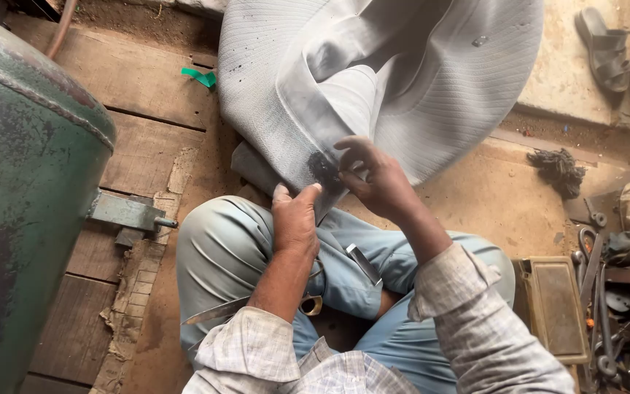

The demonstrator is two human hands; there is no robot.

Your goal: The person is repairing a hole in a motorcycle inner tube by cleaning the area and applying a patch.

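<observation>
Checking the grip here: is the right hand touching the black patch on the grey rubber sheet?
Touching. The head view shows the right hand with fingertips pressed onto the black patch on the grey rubber sheet.

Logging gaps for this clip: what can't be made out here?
Head view only:
- Dark patch on the grey ribbed sheet: right hand covers part.
- Scissors on the lap: left forearm hides the middle.
- Tool pile: cut by the right edge.
- Green tank: cut by the left edge.
</observation>
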